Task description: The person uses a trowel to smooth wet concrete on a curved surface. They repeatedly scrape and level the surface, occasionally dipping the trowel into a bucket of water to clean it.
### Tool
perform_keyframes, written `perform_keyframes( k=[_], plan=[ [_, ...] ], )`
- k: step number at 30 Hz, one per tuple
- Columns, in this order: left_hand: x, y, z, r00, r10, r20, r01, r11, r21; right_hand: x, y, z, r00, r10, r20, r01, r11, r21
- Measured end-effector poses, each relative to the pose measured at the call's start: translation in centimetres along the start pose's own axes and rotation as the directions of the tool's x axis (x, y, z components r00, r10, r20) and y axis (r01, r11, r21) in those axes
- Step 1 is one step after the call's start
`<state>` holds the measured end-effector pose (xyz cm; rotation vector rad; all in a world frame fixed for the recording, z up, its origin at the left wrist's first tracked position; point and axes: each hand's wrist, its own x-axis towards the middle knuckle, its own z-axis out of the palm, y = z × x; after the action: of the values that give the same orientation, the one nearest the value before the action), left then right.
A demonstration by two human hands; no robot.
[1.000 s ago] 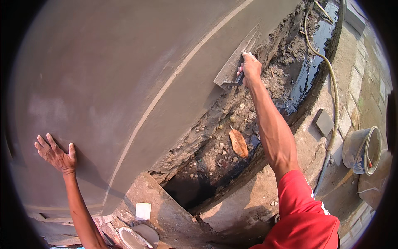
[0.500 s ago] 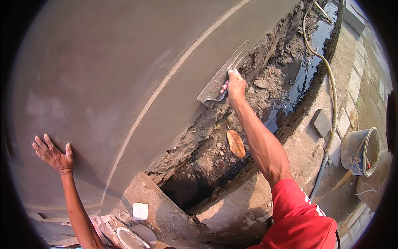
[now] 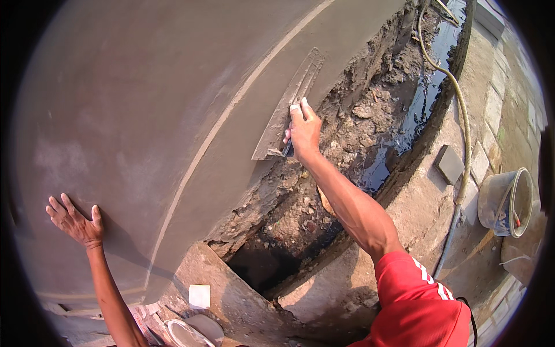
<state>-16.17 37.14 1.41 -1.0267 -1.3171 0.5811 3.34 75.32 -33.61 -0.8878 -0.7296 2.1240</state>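
Observation:
My right hand (image 3: pixel 304 130) grips the handle of a plastering trowel (image 3: pixel 277 121), a long flat blade smeared with grey mortar. Its blade lies against the smooth grey plastered wall (image 3: pixel 144 87), close to the lower edge, beside a pale raised line (image 3: pixel 222 115) that curves along the wall. Part of the handle is hidden by my fingers. On the left, my left hand (image 3: pixel 78 222) rests palm-down on the plaster with fingers spread, holding nothing.
Below the wall runs an open ditch (image 3: pixel 300 220) with rubble and dark water (image 3: pixel 430 87). A hose (image 3: pixel 459 110) crosses the pavement at right, near a dark block (image 3: pixel 448 164) and a clear bucket (image 3: pixel 497 202). A white tile piece (image 3: pixel 199 296) lies at the front.
My right hand has slid the trowel leftward, further onto the wall and off the ditch edge. My forearm now covers most of the dry leaf. The left hand stays against the wall.

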Motion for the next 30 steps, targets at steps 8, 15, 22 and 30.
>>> perform_keyframes(
  k=[8, 15, 22, 30],
  plan=[
    [-0.3, -0.1, 0.0, 0.999, -0.029, 0.036, 0.030, 0.999, -0.022, 8.5, -1.5, -4.9, 0.980, 0.093, -0.179, -0.054, 0.976, 0.213],
    [0.0, 0.3, -1.3, 0.988, -0.092, 0.122, 0.109, 0.983, -0.147, -3.0, 7.0, -3.2, 0.871, 0.423, -0.251, -0.173, 0.741, 0.649],
    [2.2, 0.0, -8.0, 0.833, -0.118, 0.541, 0.313, 0.906, -0.285, -4.8, -9.8, -2.7, 0.996, -0.029, -0.089, 0.070, 0.866, 0.496],
    [-2.2, 9.9, -23.8, 0.575, 0.431, 0.695, 0.424, 0.569, -0.704, -15.7, -29.0, -3.4, 0.685, -0.174, 0.708, 0.483, 0.835, -0.262]
  ],
)
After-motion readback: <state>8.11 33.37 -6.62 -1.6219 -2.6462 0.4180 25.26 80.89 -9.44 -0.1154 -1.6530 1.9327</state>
